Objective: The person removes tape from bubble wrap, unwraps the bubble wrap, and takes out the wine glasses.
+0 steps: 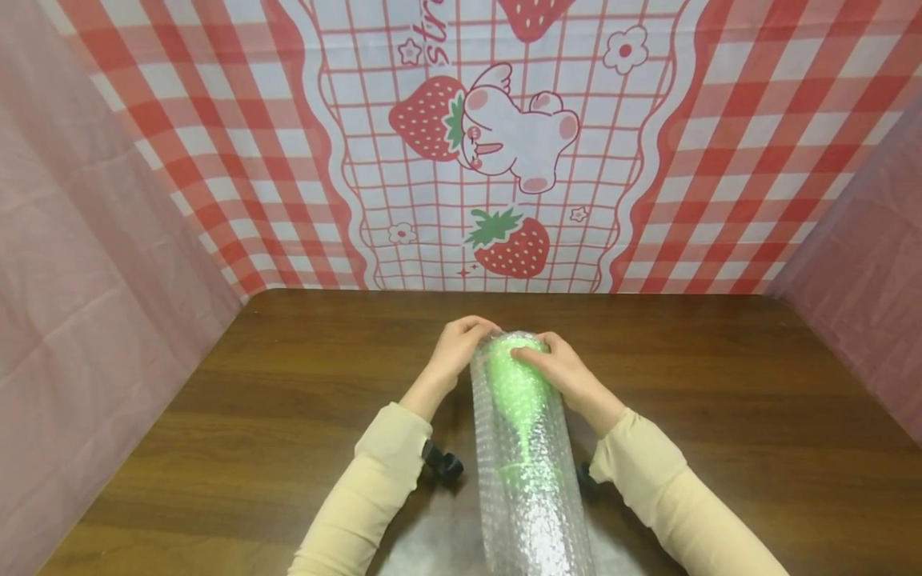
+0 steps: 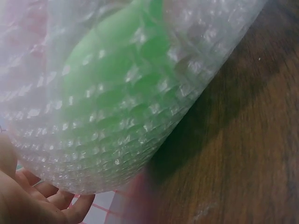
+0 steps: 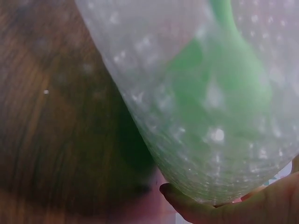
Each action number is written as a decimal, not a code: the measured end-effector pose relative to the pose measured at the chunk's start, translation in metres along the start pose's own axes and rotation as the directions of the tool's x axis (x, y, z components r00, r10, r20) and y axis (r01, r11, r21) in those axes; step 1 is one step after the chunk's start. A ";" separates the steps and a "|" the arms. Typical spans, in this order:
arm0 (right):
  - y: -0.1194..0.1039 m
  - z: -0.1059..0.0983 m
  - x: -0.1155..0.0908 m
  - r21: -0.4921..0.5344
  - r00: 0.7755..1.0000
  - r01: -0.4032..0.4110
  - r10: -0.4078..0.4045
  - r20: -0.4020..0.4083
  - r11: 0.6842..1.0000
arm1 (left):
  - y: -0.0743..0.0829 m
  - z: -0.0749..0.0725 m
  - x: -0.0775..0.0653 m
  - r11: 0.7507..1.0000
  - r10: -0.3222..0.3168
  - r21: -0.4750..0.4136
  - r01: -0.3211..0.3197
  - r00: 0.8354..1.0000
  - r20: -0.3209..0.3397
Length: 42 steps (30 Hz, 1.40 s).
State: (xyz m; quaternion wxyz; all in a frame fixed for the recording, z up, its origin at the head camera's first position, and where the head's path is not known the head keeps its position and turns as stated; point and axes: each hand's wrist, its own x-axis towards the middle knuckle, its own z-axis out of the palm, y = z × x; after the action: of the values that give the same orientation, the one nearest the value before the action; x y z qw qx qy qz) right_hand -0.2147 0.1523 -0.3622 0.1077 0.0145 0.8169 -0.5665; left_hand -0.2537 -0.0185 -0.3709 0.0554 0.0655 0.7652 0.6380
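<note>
Pinching the far end of the bubble wrap [image 1: 484, 448], left hand [image 1: 455, 350] and right hand [image 1: 565, 372] hold the enclosed green object [image 1: 517, 388] over the desk [image 1: 720, 384]; a slackened pinch could let it slip.

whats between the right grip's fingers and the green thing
Bubble wrap lies between the right grip and the green object; the right wrist view shows it.

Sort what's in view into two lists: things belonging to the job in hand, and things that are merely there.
In the job:
- bubble wrap, gripped by left hand and right hand
- green stemmed object inside it

Merely there:
- wooden table
- strawberry-print cloth
- pink cloth
</note>
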 end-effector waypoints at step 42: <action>-0.008 -0.002 -0.004 -0.055 0.999 0.042 -0.043 -0.011 0.998 | 0.004 -0.001 0.002 1.000 0.001 -0.017 0.000 0.997 0.073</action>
State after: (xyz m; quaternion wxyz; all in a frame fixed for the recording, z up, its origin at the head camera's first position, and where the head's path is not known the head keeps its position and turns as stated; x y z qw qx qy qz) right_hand -0.2126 0.1513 -0.3531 0.0912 -0.0025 0.8328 -0.5459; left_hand -0.2557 -0.0184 -0.3666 0.0836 0.0884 0.7571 0.6419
